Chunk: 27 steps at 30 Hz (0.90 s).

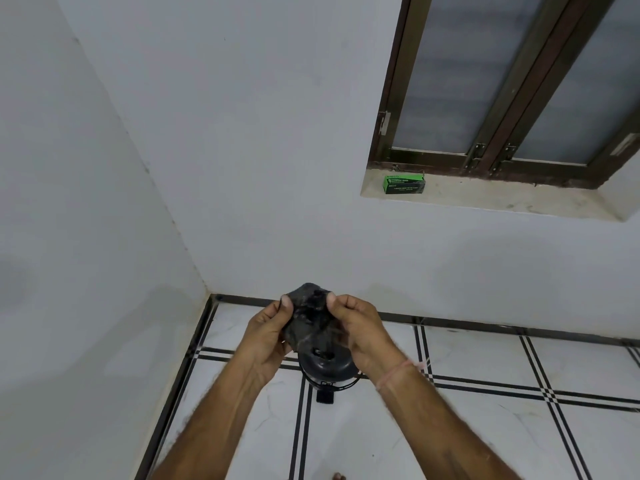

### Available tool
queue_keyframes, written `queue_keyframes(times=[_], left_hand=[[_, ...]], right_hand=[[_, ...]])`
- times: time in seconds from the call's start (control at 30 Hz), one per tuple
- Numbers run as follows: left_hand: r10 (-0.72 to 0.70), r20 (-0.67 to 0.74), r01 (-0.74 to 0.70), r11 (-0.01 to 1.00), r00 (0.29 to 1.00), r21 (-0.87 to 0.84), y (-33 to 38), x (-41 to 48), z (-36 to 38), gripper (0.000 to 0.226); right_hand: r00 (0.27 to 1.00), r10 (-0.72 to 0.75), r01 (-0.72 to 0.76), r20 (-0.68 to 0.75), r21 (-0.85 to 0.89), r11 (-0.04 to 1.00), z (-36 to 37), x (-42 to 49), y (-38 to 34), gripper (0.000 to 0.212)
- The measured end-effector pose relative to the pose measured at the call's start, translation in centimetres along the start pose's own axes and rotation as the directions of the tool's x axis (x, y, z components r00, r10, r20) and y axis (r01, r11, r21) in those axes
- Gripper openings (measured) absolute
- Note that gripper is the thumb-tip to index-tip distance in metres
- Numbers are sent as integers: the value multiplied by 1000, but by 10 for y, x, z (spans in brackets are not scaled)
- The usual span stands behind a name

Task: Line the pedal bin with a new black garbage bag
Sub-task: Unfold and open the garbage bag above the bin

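A crumpled, still folded black garbage bag (309,318) is held up in front of me with both hands. My left hand (268,336) pinches its left side and my right hand (360,332) pinches its right side, thumbs on top. Directly below the hands, a small black pedal bin (325,370) stands on the tiled floor near the room's corner, its lid closed and its pedal (325,397) pointing towards me. My hands and the bag hide part of the bin's lid.
A green box of garbage bags (404,184) sits on the window sill (485,199) at the upper right. White walls meet in a corner at the left. White floor tiles (485,427) with black lines stretch to the right. A toe (337,476) shows at the bottom edge.
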State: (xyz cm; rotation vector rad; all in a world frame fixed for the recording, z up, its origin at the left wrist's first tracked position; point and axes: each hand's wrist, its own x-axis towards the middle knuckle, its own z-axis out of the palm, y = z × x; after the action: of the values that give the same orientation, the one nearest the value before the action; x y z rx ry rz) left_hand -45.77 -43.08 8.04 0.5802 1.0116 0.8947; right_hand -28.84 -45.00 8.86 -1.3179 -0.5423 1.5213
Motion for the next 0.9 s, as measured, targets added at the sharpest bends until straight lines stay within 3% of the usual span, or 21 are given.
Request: queue_keyframes(times=[0.17, 0.23, 0.33, 0.43, 0.53, 0.63, 0.73, 0.83, 0.9], left_hand=[[-49, 22, 51, 988, 999, -144, 4, 0, -10, 48], [-111, 1, 109, 970, 994, -218, 0, -1, -9, 52], [-173, -32, 152, 929, 984, -338, -5, -4, -9, 38], [-144, -20, 135, 960, 989, -244, 2, -20, -4, 37], [-117, 1, 117, 989, 993, -87, 20, -34, -3, 41], [-101, 93, 93, 992, 991, 86, 12, -7, -35, 37], [-133, 234, 29, 916, 963, 400, 11, -1, -55, 37], [-122, 173, -1, 814, 977, 580, 9, 4, -62, 42], [-121, 128, 33, 840, 984, 542, 6, 6, -58, 35]], right_hand=[[960, 280, -265, 3, 332, 905, -27, 7, -8, 14], [944, 329, -296, -5, 426, 855, -30, 10, -10, 13], [929, 371, -304, -13, 548, 779, -32, 16, -10, 28], [941, 340, -279, 11, 594, 754, -41, 15, -16, 32], [966, 236, -257, 103, 466, 847, -54, 9, -20, 24], [972, 138, -148, 190, 41, 988, -71, 6, -21, 50], [934, 166, -82, 315, -265, 961, -85, 6, -28, 42], [909, 154, -78, 387, -205, 976, -91, 7, -38, 26], [930, 88, -67, 356, -72, 995, -91, 6, -41, 18]])
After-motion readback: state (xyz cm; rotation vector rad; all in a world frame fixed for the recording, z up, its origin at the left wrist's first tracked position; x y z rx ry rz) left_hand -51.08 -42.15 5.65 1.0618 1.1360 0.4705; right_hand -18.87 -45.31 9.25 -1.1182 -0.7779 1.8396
